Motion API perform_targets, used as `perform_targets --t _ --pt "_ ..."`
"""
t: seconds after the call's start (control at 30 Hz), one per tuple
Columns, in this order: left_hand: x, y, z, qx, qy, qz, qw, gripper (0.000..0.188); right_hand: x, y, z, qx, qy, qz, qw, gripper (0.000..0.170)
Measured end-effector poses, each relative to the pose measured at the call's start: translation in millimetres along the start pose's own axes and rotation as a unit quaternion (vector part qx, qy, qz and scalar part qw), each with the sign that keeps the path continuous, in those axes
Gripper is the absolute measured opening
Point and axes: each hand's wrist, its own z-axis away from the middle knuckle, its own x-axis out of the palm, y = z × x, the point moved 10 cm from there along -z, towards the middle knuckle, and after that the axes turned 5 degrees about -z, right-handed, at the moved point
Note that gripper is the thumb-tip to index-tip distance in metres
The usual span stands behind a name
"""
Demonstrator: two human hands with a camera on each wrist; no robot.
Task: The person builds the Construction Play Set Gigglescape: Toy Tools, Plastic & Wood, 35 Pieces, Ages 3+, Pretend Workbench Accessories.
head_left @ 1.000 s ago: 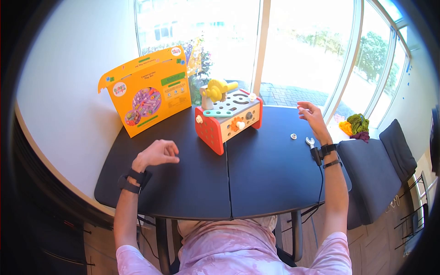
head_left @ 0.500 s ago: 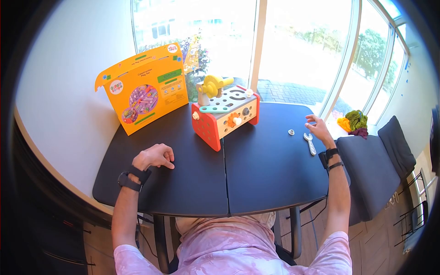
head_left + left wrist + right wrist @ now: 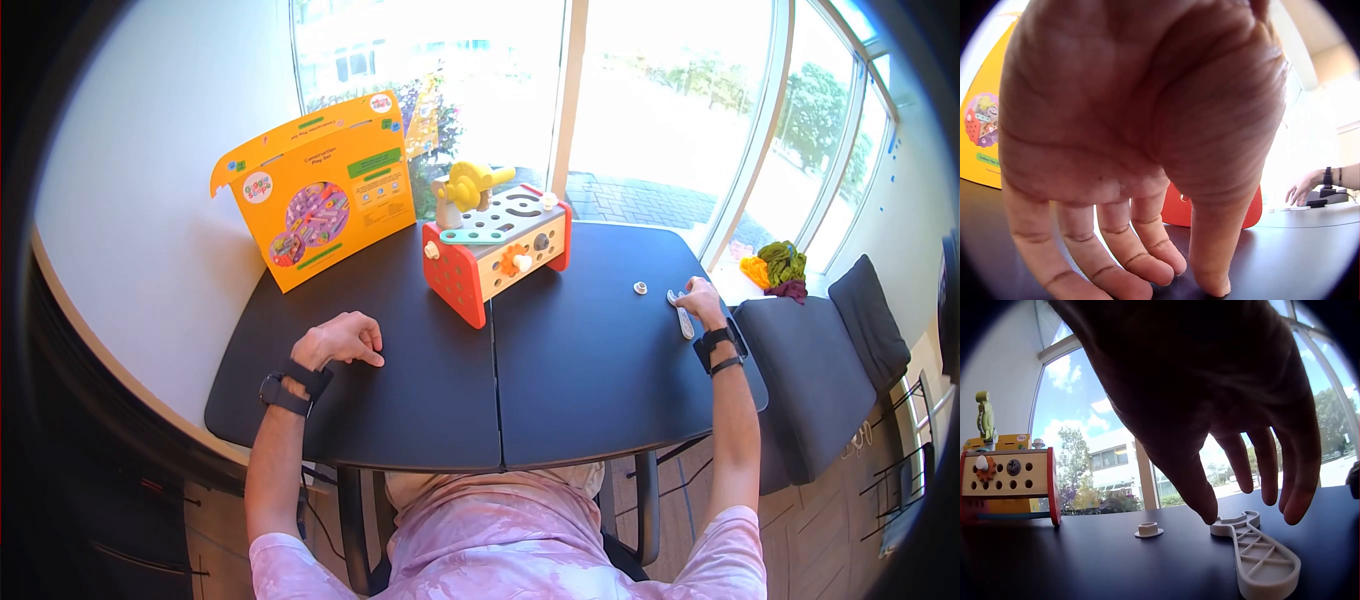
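Observation:
A pale grey toy wrench (image 3: 1263,556) lies flat on the dark table at the right. Over its jaw end hangs my right hand (image 3: 703,301), fingers pointing down and spread apart, the thumb tip right at the wrench head in the right wrist view. Just left of the wrench sits a small white flanged nut (image 3: 1149,530). My left hand (image 3: 342,338) is at the table's left side with fingers loosely bent and nothing between them, fingertips low at the tabletop. Further back stands a toy workbench (image 3: 497,254) with red ends, an orange gear and a yellow piece on top.
A yellow play-set box (image 3: 330,200) stands upright behind the left hand. The black table (image 3: 580,400) has a seam down its middle. Right of it is a dark cushioned chair (image 3: 810,380), with colourful cloths (image 3: 775,270) behind. Large windows line the far side.
My right hand has come down and toward me over the wrench head, from further back above the table. The left hand stays nearly in place, its fingers lower. The wrench lies where it was.

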Motion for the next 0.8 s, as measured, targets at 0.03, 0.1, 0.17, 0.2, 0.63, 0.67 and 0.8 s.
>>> perform_targets --t 0.03,0.1,0.17,0.2,0.63,0.67,0.8 --pt "0 0 0 0.0 0.001 0.0 1.0 0.034 0 0 2 0.0 0.004 0.008 1.0 0.052" --pt "0 0 0 -0.002 0.002 0.001 1.0 0.034 -1 -2 3 0.003 0.006 0.017 1.0 0.052" --pt "0 -1 0 -0.006 0.002 0.001 1.0 0.035 0 -3 4 0.01 0.002 0.019 1.0 0.052" --pt "0 -1 0 -0.006 0.002 0.001 1.0 0.035 0 -6 5 0.002 0.009 0.024 1.0 0.049" --pt "0 0 3 -0.006 0.002 0.009 1.0 0.035 3 -26 11 -0.006 -0.003 0.037 0.999 0.048" --pt "0 0 3 -0.004 0.004 0.012 1.0 0.035 3 -27 11 -0.007 -0.004 0.036 0.999 0.048" --pt "0 0 3 -0.008 0.003 0.008 1.0 0.034 9 -27 6 -0.012 -0.001 0.05 0.999 0.049"
